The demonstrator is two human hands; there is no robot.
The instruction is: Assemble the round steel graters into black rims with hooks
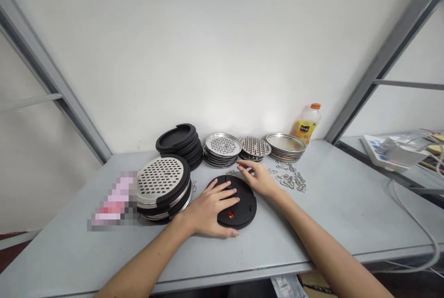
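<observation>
A black round disc (243, 187) lies on the table, with a small red-and-yellow spot and a knob on its face. My left hand (211, 208) rests over its left side, fingers spread flat and thumb by the near edge. At the far edge sits a small wire clip (229, 173). My right hand (258, 177) is closed there, thumb and forefinger brought together at the clip; the exact contact is too small to see. To the left stands a stack of black rings with metal grater plates (161, 179).
Behind are stacked black rings (176, 141), fine grater plates (222, 144), coarse grater plates (255, 146) and metal discs (285, 142). Loose wire clips (293, 180) lie right, near a bottle (307, 124). A blurred pink item (114, 201) lies left; a cable (412, 219) hangs right.
</observation>
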